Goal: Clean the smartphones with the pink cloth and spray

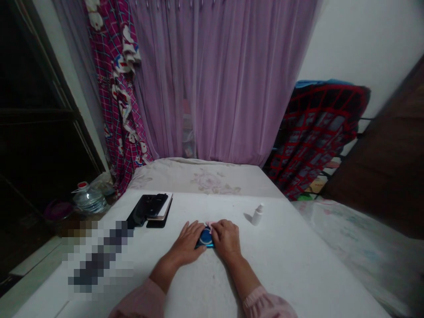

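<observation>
A flat, glossy blue object with a pale ring (206, 237) lies on the white tabletop between my hands; its ends are partly hidden, and I cannot tell its exact kind. My left hand (188, 243) straddles its left side, fingers at the far edge and thumb along the near edge. From the right, my right hand (228, 236) presses down on it with bent fingers. Those fingers pinch a small pink cloth (210, 225), mostly covered by the hand, against the blue surface. A white spray bottle (257, 215) stands upright to the right of my right hand.
Left of my hands lie a stack of dark phone-like or booklet-like items (160, 211) and a black strap-like thing (139, 211). Part of the left side is pixelated. A large water bottle (88, 198) stands beyond the table's left edge. Purple curtains (232, 88) hang behind.
</observation>
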`<state>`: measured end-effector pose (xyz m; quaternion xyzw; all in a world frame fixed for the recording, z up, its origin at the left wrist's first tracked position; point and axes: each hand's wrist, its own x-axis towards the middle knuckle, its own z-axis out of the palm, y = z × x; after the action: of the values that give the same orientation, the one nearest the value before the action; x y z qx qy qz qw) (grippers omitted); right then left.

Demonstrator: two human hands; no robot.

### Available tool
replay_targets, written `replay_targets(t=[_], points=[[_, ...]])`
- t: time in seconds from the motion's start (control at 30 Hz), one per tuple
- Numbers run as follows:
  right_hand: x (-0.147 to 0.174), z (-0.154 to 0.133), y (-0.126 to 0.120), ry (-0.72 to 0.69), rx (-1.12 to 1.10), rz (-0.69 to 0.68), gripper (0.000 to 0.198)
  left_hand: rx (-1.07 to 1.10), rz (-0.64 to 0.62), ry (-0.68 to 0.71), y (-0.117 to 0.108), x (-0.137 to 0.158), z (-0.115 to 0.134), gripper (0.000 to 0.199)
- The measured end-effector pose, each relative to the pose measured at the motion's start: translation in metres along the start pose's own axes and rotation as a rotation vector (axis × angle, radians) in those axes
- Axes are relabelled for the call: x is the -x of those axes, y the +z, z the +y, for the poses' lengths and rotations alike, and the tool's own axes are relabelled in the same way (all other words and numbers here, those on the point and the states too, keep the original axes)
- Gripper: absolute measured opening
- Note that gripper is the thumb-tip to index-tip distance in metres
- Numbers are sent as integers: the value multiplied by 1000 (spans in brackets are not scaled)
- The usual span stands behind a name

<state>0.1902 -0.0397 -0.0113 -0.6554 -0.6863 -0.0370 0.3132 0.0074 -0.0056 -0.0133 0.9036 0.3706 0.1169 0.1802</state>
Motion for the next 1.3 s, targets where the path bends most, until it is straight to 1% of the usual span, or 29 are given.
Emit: replay_targets(t=[0.07,0.2,0.27,0.33,0.47,0.53,0.6,0.67,0.77,0.83,0.97,1.03,1.1,1.23,1.3], points=[[2,8,-1,29,22,14,17,7,-4,-2,-1,0,-1,64],[9,32,-10,127,132,33,16,8,-3,-9,-3,1,0,63],[10,37,-13,177,186,46,17,6,-6,-12,-3,2,2,63],[9,32,-12,181,209,50,16,-6,-15,-20,-4,2,4,63],[4,7,-4,34,136,-9,16,-21,-20,-26,-4,1,6,65],[3,3,-1,9,107,-28,17,-11,-13,-23,-3,1,6,65],[5,10,-1,42,124,-22,17,6,3,-10,-3,2,5,65],[9,25,-5,81,169,-15,18,23,27,10,-1,2,4,64],[12,41,-10,170,223,3,20,30,44,23,0,3,2,63],[11,38,-11,180,223,2,19,17,38,18,1,3,2,63],[7,10,-6,83,161,-14,17,-12,60,29,6,1,-2,62],[5,2,-5,48,132,-23,16,-15,73,40,8,0,-4,62],[6,3,-7,64,134,-20,16,-13,74,45,10,0,-6,62],[12,20,-17,196,192,26,17,-25,53,34,8,0,-7,61],[14,22,-19,208,200,37,17,-38,39,21,7,0,-6,61]])
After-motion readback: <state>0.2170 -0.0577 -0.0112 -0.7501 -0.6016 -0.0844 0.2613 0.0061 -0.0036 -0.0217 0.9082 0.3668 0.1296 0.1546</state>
